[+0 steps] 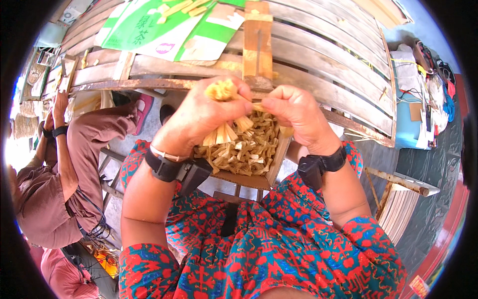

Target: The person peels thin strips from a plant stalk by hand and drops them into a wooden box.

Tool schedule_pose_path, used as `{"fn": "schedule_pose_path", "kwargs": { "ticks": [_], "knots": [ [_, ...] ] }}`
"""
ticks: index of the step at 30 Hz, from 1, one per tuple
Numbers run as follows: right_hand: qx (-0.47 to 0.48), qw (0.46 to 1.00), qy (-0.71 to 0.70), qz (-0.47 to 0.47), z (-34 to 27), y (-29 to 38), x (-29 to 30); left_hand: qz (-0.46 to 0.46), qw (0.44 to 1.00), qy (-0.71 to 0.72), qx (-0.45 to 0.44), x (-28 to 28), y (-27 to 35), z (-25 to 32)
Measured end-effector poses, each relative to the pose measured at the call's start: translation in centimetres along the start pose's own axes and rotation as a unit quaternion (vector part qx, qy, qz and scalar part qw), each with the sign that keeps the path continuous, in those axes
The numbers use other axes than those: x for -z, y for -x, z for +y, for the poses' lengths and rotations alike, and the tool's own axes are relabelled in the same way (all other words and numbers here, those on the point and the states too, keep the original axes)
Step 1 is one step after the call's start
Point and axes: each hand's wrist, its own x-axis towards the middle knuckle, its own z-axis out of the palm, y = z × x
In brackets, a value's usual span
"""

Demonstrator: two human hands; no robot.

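My left hand (209, 112) is closed around a bundle of pale yellow dried strips (220, 91), whose frayed ends fan out below the fist. Close on its right, my right hand (298, 112) pinches a thin piece of the same yellow material between thumb and fingers, and this piece reaches toward the left thumb. Beneath both hands, a cardboard box (263, 181) holds many small knotted pieces of dried plant-like material (246, 157). Black straps with dark devices circle both wrists. The exact material of the strips cannot be told.
A slatted wooden table (328, 56) spans the area ahead, bearing a green and white printed bag (130, 30) with yellow strips and an upright-grained wooden block (257, 48). At left sits another person (48, 209) at the table. A metal-framed stool (399, 183) stands at right.
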Motion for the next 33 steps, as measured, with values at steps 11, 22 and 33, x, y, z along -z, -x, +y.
{"fn": "schedule_pose_path", "kwargs": {
  "ticks": [11,22,33],
  "knots": [
    [0.301,0.833,0.402,0.232,0.4,-4.6,2.2,0.123,0.986,0.092,-0.072,0.5,-5.5,-2.3],
    [0.421,0.772,0.438,0.186,1.2,-3.4,0.3,0.188,0.97,-0.056,-0.146,-0.6,-2.9,-2.3],
    [0.389,0.881,0.266,0.043,0.6,-0.2,0.4,-0.409,0.912,-0.011,-0.022,-1.8,1.8,1.2]
  ]
}}
